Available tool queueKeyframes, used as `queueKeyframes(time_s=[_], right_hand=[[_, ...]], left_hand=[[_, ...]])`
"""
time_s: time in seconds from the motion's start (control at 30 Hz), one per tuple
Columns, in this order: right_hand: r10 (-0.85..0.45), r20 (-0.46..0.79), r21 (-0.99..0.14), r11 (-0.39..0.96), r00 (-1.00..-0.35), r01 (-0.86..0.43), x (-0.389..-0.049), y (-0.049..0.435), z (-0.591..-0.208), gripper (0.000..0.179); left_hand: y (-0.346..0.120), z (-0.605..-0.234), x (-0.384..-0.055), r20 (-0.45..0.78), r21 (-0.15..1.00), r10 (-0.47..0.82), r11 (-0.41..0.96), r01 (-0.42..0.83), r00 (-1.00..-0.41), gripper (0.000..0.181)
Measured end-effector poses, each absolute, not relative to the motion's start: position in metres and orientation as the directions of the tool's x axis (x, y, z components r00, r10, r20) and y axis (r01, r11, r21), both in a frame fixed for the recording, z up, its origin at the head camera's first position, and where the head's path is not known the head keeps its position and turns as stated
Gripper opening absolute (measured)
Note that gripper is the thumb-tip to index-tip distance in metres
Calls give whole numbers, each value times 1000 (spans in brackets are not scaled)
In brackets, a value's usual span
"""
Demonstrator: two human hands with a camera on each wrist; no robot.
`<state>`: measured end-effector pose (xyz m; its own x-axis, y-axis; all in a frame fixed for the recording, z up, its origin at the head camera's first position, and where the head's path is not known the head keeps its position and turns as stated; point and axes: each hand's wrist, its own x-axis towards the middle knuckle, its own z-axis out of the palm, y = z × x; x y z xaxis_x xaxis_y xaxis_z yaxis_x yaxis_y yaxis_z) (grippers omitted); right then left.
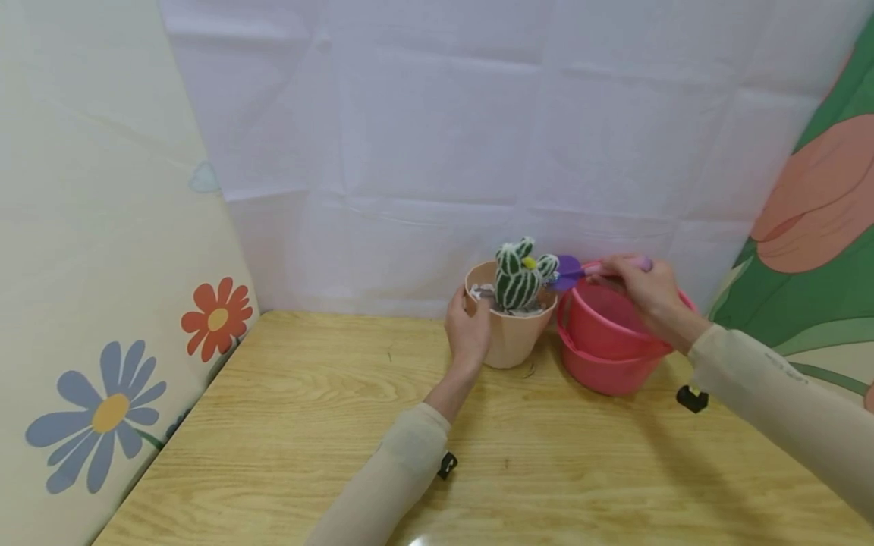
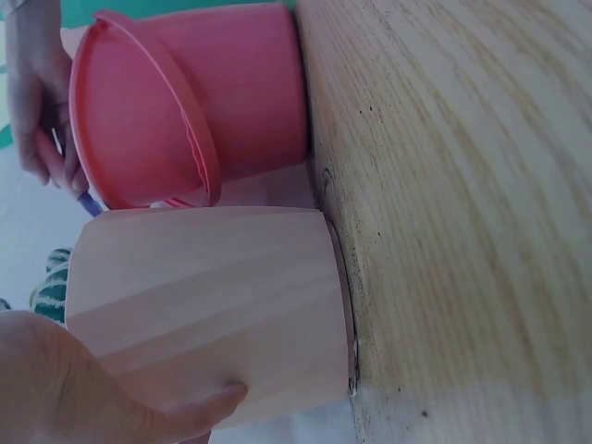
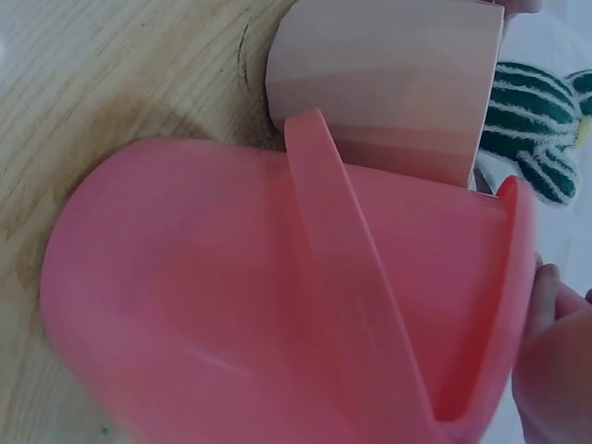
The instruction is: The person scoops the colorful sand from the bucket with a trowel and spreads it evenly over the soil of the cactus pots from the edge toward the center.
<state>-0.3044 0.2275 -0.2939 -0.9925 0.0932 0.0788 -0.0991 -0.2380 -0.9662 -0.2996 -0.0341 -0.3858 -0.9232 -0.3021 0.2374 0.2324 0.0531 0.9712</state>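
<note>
A knitted-looking green and white cactus (image 1: 517, 290) stands in a beige flowerpot (image 1: 512, 341), with greyish-white bits around its base. My left hand (image 1: 468, 331) grips the pot by its left side near the rim; in the left wrist view fingers (image 2: 208, 407) lie along its wall. Above the pink bucket (image 1: 608, 371), my right hand (image 1: 642, 284) holds a small shovel by its pink handle. The shovel's purple blade (image 1: 567, 271) is at the pot's right rim, close by the cactus's side arm. What lies on the blade cannot be made out.
The bucket stands just right of the pot, its handle (image 2: 176, 83) hanging down its side. A white cloth (image 1: 423, 152) hangs behind the wooden table (image 1: 328, 425). Flower-printed panels (image 1: 95, 227) flank it. Dark specks lie on the table by the pot.
</note>
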Motion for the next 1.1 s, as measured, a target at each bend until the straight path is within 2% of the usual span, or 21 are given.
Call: queueKeyframes(time_s=[0.23,0.47,0.63,0.97,1.1], right_hand=[[102,111,-969,-208,-989,-131,-305,228,-292,12],[122,151,-987,-28,-981,-156,-299,230,-291,5],[118,190,-982,18,-975,-189,-297,231,-291,14],[91,209,-978,6,-974,-209,-290,237,-287,25],[100,219,-974,87,-971,-210,-284,239,-286,37]], left_hand=[[-33,-385,-300,240,970,-311,53,235,-920,56],[-33,-386,-301,239,971,-312,45,237,-920,57],[-33,-388,-301,241,970,-309,48,239,-920,57],[-33,-389,-302,241,970,-316,47,238,-918,58],[-32,-389,-303,236,971,-319,46,234,-918,57]])
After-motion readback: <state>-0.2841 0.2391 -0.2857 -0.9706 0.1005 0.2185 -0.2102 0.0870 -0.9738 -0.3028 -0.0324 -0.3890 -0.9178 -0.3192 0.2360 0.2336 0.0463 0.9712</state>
